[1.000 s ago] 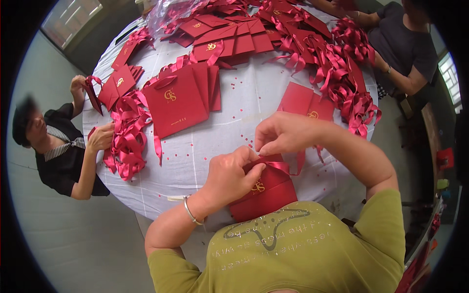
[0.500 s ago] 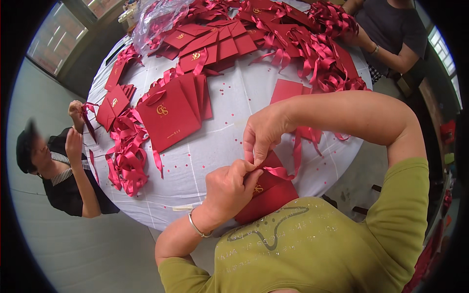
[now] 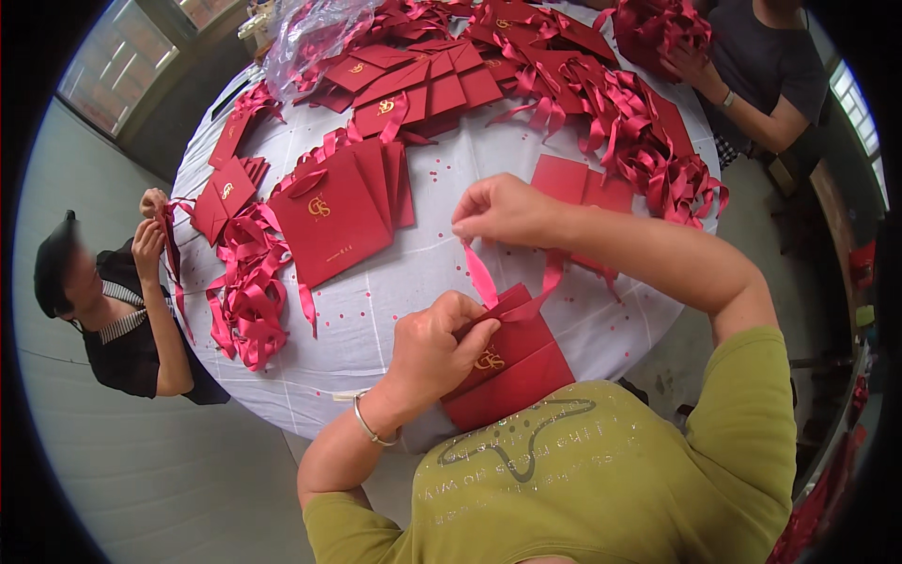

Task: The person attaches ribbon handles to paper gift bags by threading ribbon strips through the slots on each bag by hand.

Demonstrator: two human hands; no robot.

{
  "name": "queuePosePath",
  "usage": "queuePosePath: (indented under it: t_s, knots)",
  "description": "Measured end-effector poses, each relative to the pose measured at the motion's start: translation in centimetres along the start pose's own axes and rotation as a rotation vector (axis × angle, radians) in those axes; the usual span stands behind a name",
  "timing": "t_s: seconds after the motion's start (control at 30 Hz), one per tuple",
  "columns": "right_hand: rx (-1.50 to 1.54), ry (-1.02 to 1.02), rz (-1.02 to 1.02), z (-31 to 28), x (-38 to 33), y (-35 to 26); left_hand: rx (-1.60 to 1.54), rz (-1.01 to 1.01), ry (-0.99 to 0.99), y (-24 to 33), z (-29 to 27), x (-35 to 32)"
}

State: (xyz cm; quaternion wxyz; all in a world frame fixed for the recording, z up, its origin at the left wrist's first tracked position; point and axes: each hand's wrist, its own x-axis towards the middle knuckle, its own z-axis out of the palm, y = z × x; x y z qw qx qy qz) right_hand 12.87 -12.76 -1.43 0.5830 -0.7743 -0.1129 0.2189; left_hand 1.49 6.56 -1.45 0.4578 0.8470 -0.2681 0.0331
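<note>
Close to my chest at the table's near edge is a red paper gift bag (image 3: 526, 367) with a gold emblem. My left hand (image 3: 434, 346) is closed on its top edge, thumb on the front side. A pink-red satin ribbon (image 3: 481, 275) rises from the bag's top, pulled taut. Its upper end is pinched between the fingertips of my right hand (image 3: 498, 209), held above the bag. Another length of the ribbon loops off to the right of the bag's top. The fingers of my left hand partly hide the bag's upper corner.
Fanned red bags (image 3: 340, 211) and a tangle of ribbons (image 3: 249, 315) lie to the left on a white tablecloth (image 3: 442, 202). More bags (image 3: 427, 89) cover the far side, near clear plastic (image 3: 310, 47). Two co-workers handle bags, one at left (image 3: 132, 310), one at far right (image 3: 766, 70).
My right hand has moved up and away from my left, drawing the ribbon upward. My left hand stays at the bag's top. The far-right co-worker has lifted a bag with ribbons.
</note>
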Motion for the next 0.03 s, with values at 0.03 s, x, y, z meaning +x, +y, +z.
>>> queuePosePath:
  t_s: [0.03]
  knots:
    - [-0.005, -0.006, -0.003, 0.01, 0.17, -0.12, 0.037, -0.056, -0.047, 0.25, -0.29, 0.07]
